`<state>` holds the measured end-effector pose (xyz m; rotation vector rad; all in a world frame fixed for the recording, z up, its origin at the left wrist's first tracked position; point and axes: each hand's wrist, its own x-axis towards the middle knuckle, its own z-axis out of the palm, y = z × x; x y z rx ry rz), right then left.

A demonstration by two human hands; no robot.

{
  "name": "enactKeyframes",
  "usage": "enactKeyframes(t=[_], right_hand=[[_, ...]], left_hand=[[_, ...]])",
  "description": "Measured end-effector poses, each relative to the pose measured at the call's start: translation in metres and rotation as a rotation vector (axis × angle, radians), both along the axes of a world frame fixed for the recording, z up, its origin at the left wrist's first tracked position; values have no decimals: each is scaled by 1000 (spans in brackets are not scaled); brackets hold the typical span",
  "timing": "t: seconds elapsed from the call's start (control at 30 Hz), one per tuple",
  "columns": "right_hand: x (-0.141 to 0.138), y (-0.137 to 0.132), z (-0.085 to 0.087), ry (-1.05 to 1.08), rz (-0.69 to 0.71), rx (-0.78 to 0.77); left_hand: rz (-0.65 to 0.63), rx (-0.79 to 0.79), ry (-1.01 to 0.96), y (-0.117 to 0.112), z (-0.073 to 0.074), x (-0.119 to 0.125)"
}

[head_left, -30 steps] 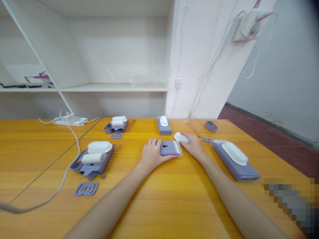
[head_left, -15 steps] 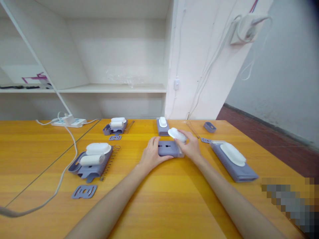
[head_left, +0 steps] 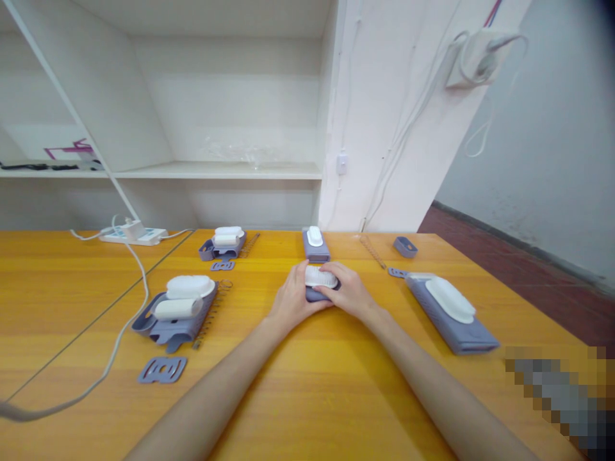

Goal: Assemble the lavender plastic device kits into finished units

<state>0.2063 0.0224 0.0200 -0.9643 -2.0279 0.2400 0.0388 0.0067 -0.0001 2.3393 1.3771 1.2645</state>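
My left hand (head_left: 291,299) grips the left side of a small purple-grey case (head_left: 313,294) lying on the orange table (head_left: 307,397). My right hand (head_left: 350,294) is closed over a white oval brush piece (head_left: 321,276) and holds it on top of the case. Most of the case is hidden under both hands.
Behind my hands stands another purple case with a white piece (head_left: 316,243). To the right lie a long purple tray with a white oval (head_left: 451,310), a small purple cup (head_left: 405,246) and a spring (head_left: 372,250). At the left are two more sets (head_left: 175,310), (head_left: 224,242), a flat plate (head_left: 162,369) and a power strip (head_left: 132,234) with cable.
My right hand lifted the white brush piece from the table to the right of the case and brought it left onto the case. My left hand stayed on the case.
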Motion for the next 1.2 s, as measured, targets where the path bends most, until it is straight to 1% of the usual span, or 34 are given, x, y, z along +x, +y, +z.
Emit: enactKeyframes(t=[0.13,0.23,0.43,0.6,0.7,0.83,0.93,1.03,1.1,1.2], right_hand=[[2,3,-3,-23,-1,16],[2,6,-6,-40,-17,42],[3,5,-8,-29,15,2],[4,2,-6,-58,28,-4],[4,1,-6,-44,11,1],[4,0,-4,-7,-12,11],[3,0,-7,21,-78,-6],[4,1,-14,100,-152,-44],[5,2,-19,164,-163,-82],[8,3,-24,211,-140,-112]], left_hand=[[0,4,32,0,0,0],[25,18,45,0,0,1],[43,64,56,2,0,0],[26,48,44,2,2,-2],[-9,23,-6,2,4,-3],[-23,-33,-121,8,3,-5],[-15,-119,-205,14,0,-7],[-32,-224,-247,20,-2,-10],[-53,-270,-280,22,-2,-11],[-91,-309,-348,24,-1,-11]])
